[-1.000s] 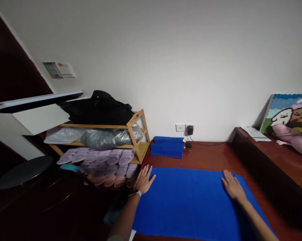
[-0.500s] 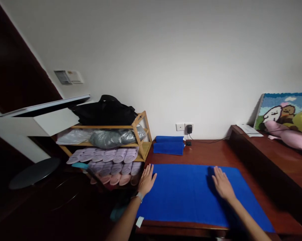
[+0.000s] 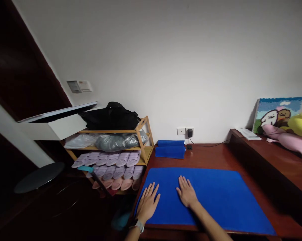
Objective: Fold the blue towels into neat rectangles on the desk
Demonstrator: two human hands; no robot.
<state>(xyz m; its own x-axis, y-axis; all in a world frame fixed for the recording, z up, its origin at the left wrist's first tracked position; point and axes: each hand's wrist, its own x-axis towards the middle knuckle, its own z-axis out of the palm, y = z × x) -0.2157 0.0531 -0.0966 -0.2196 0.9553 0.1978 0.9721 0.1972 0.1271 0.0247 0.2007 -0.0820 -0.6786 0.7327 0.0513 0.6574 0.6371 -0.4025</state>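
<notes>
A blue towel (image 3: 216, 197) lies spread flat over the reddish-brown wooden table. On its left end rests my left hand (image 3: 148, 202), palm down with the fingers stretched out; a watch or bracelet circles that wrist. My right hand (image 3: 187, 192) lies flat on the cloth left of its middle, fingers extended, holding nothing. Behind the spread towel, near the wall, two folded or rolled blue towels (image 3: 170, 152) lie one behind the other.
A wooden rack (image 3: 147, 149) to the left bears a black bag (image 3: 110, 117), plastic-wrapped items and several slippers (image 3: 124, 159). A black charger (image 3: 190, 133) is plugged into the wall. On the raised right ledge are a pink plush toy (image 3: 288, 139) and a fluffy picture (image 3: 276, 112).
My right hand has moved left across the towel, closer to my left hand. My left hand has come slightly nearer to me. The camera view has shifted a little.
</notes>
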